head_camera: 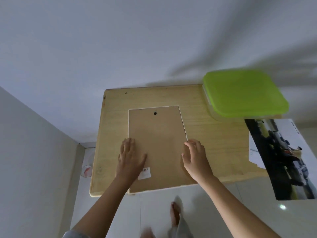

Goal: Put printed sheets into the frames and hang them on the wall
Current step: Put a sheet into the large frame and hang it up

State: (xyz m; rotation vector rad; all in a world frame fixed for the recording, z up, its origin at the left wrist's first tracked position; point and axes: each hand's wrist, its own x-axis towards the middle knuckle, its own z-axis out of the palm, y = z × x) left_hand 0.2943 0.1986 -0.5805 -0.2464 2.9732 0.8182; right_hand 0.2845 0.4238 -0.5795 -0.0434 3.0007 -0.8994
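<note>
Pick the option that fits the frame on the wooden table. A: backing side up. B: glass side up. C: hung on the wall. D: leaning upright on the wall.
A: the frame lies flat on the table, brown backing and black hanger facing up.

We see a light wooden table (214, 143). A frame (156, 134) lies back-up under our left hand (131, 156) and right hand (194, 156). A green-lidded box (243, 93) sits beyond the right hand, and a printed sheet (288, 157) lies to its right.

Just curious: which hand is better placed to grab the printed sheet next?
Probably the right hand: the printed sheet lies on its side, while the left hand rests flat on the frame back.
</note>
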